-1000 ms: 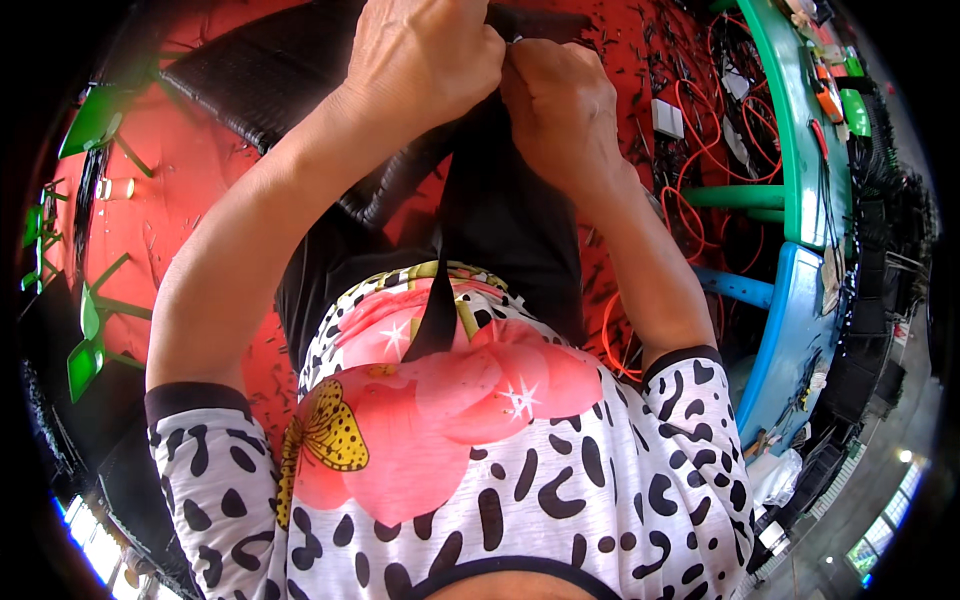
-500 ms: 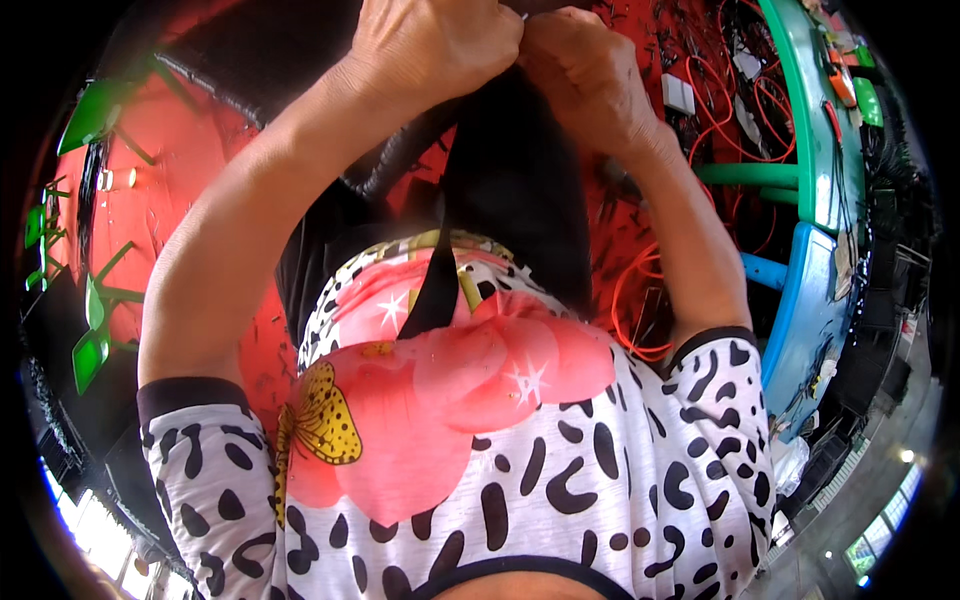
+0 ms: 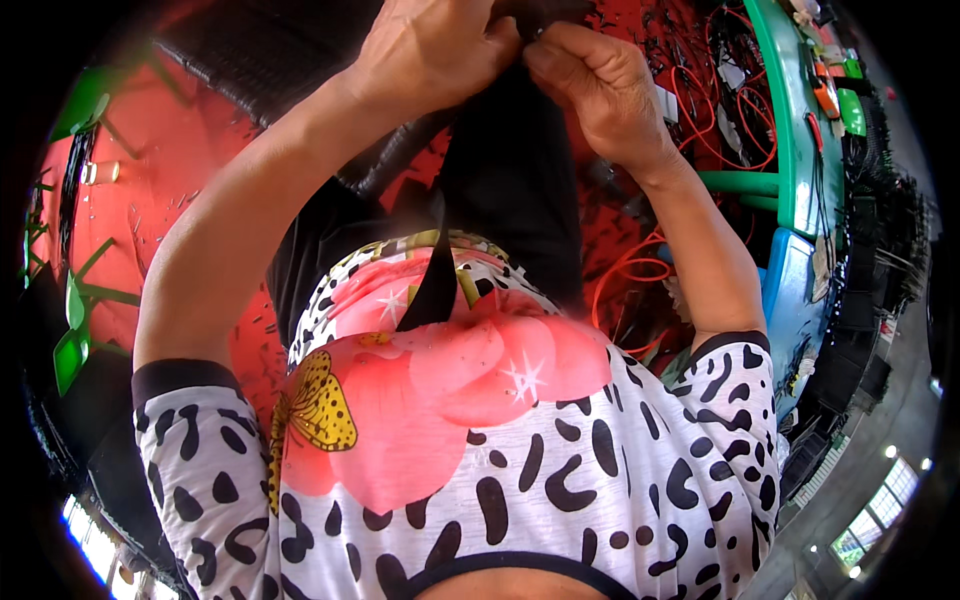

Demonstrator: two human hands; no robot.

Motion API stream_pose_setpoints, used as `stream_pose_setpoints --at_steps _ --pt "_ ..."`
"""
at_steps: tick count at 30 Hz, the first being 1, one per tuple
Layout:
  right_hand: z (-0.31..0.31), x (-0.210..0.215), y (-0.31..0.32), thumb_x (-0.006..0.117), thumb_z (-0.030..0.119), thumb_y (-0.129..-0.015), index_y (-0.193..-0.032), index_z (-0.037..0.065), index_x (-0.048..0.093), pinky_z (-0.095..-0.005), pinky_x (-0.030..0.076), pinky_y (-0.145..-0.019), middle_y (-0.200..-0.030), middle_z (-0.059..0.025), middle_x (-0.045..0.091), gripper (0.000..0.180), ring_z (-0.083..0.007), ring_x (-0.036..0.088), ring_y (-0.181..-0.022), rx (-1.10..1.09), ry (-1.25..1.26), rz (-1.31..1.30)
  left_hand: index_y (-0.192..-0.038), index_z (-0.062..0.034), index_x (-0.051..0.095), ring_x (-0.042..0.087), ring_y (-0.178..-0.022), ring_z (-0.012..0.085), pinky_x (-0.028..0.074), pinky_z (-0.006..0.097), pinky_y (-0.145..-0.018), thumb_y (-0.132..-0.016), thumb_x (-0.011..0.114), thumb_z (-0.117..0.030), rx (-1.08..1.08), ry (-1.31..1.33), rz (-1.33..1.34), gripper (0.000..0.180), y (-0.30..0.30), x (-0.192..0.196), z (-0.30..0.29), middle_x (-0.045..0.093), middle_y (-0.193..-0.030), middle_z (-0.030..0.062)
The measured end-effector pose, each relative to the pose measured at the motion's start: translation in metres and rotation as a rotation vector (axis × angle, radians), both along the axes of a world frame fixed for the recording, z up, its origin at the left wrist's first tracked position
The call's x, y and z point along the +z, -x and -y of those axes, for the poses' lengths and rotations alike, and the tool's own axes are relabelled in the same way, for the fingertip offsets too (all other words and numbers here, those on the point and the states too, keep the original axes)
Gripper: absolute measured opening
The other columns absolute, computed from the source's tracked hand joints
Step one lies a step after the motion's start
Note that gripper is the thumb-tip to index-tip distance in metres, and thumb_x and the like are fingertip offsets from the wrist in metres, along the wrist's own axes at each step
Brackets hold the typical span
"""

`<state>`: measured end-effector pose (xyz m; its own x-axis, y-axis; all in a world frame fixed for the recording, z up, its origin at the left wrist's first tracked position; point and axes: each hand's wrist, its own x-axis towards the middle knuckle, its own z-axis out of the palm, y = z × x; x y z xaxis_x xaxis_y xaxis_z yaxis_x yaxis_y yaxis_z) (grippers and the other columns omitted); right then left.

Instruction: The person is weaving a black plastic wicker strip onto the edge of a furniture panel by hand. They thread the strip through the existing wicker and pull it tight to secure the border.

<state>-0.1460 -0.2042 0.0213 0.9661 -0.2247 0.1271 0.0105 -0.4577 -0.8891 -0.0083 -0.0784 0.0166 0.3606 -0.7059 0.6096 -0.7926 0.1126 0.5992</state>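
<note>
Both my hands are raised close together at the top edge of the view. The fingers of my left hand (image 3: 440, 55) are curled closed, partly cut off by the edge. Thumb and forefinger of my right hand (image 3: 605, 90) pinch together just beside it. Between them shows a dark piece (image 3: 540, 12), gripped at its edge; its kind is too dark to tell. Beyond my left forearm lies a large black woven piece (image 3: 235, 65), its ribbed edge catching light. Black cloth (image 3: 515, 190) covers my lap below the hands.
Green and blue benches (image 3: 795, 150) run along the right, with small tools on top. Orange-red hose (image 3: 690, 110) coils on the red floor among black scraps. Green stools (image 3: 75, 330) and a roll of tape (image 3: 100, 173) are at the left.
My right hand has turned and shifted slightly right and down, its fingertips now showing in a pinch. More of the dark piece shows between the hands. The view has swung slightly.
</note>
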Motion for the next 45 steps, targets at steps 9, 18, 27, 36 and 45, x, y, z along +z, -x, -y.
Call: stream_pose_setpoints --at_steps 9,18,27,36,45 --pt "0.017 -0.018 0.002 0.058 0.007 -0.088 -0.078 0.001 0.054 -0.0237 0.039 -0.054 -0.061 -0.0027 0.048 0.012 -0.0085 0.044 -0.057 0.062 0.556 0.314 -0.115 0.0029 0.039 0.063 -0.070 0.0360 0.051 0.038 -0.060 -0.071 0.062 0.001 -0.051 0.099 -0.046 0.050 0.004 -0.010 0.003 0.061 -0.083 0.0189" --pt "-0.029 0.035 0.005 0.055 0.019 -0.092 -0.067 0.004 0.050 -0.0220 0.032 -0.048 -0.057 0.0009 0.044 0.029 -0.0065 0.039 -0.051 0.001 -0.226 -0.075 -0.116 0.0019 0.042 0.063 -0.073 0.0347 0.052 0.037 -0.061 -0.073 0.064 0.000 -0.132 0.278 0.033 0.048 0.005 -0.026 0.002 0.062 -0.085 0.0177" --pt "-0.033 0.050 0.015 0.051 0.019 -0.094 -0.067 0.004 0.049 -0.0206 0.032 -0.050 -0.059 0.0014 0.046 0.031 -0.0052 0.039 -0.053 0.001 -0.369 -0.082 -0.090 0.0025 0.062 0.064 -0.076 0.0259 0.052 0.029 -0.065 -0.072 0.066 0.005 -0.007 0.447 -0.157 0.019 0.035 -0.025 0.005 0.064 -0.088 0.0140" --pt "-0.036 0.063 0.044 0.059 0.016 -0.088 -0.073 0.000 0.050 -0.0254 0.036 -0.048 -0.056 -0.0037 0.042 0.023 -0.0098 0.039 -0.052 -0.229 0.339 -0.196 -0.085 0.0011 0.058 0.063 -0.071 0.0277 0.051 0.030 -0.060 -0.070 0.066 0.006 -0.026 0.460 -0.237 0.017 0.051 -0.015 0.004 0.061 -0.082 0.0138" --pt "-0.040 0.092 0.037 0.055 0.010 -0.089 -0.072 -0.001 0.046 -0.0307 0.036 -0.049 -0.058 -0.0099 0.041 0.022 -0.0173 0.037 -0.052 -0.194 0.431 -0.309 -0.093 0.0011 0.056 0.061 -0.074 0.0305 0.051 0.033 -0.062 -0.061 0.069 0.005 -0.081 0.541 -0.261 0.034 0.067 -0.013 0.004 0.058 -0.089 0.0159"
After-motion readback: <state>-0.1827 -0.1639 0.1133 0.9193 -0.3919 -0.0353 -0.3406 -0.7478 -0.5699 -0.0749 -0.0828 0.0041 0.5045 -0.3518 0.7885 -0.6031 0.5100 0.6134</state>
